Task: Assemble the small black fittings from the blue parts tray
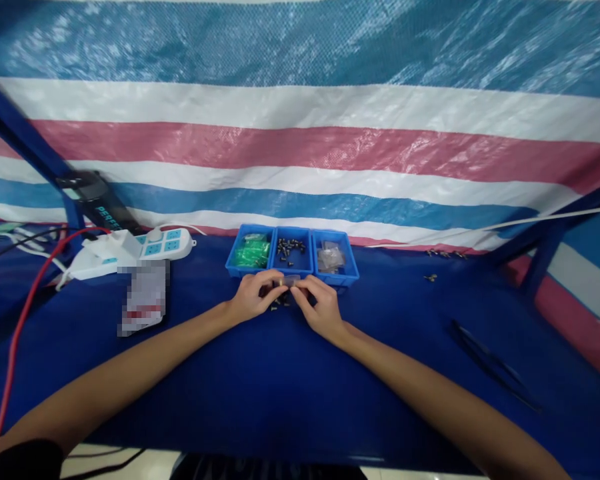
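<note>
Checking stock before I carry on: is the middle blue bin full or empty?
Neither, partly filled: small metal parts lie scattered in the middle bin, with bare blue floor showing around them.

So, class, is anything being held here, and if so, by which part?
A small clear piece, too small to identify: the left hand pinches its left end, the right hand its right end.

left sleeve: black | both forearms: bare | lap clothing: dark
</note>
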Demonstrator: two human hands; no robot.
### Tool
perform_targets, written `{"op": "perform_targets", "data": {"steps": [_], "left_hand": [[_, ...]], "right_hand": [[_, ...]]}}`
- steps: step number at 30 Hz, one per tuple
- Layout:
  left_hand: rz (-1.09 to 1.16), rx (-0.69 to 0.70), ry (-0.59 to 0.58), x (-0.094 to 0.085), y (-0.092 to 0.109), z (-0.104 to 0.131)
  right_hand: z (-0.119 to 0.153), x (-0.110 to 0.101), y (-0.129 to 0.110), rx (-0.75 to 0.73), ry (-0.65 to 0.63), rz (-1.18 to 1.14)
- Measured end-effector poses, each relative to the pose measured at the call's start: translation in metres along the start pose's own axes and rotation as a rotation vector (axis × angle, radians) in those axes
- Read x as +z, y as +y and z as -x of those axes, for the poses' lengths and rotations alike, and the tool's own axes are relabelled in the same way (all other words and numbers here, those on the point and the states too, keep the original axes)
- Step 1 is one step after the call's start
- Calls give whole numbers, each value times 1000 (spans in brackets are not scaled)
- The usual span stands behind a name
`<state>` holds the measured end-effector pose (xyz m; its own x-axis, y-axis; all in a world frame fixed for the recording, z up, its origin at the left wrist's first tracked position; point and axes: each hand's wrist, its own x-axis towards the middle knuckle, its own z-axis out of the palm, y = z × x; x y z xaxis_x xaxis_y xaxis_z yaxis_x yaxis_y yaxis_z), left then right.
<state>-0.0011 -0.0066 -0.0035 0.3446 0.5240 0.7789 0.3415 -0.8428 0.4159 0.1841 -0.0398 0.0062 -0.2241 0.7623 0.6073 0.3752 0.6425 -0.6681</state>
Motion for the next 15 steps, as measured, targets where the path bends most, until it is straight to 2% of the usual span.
{"op": "perform_targets", "data": {"steps": [4, 9, 15], "left_hand": [[-9, -104, -84, 0, 1, 1], [20, -35, 4, -2, 2, -1], [-8, -17, 49, -3, 0, -3]], "right_hand": [[1, 0, 0, 13, -31, 7], [-5, -5, -6, 2, -2, 25], [-36, -38, -4, 40, 146, 145]]}}
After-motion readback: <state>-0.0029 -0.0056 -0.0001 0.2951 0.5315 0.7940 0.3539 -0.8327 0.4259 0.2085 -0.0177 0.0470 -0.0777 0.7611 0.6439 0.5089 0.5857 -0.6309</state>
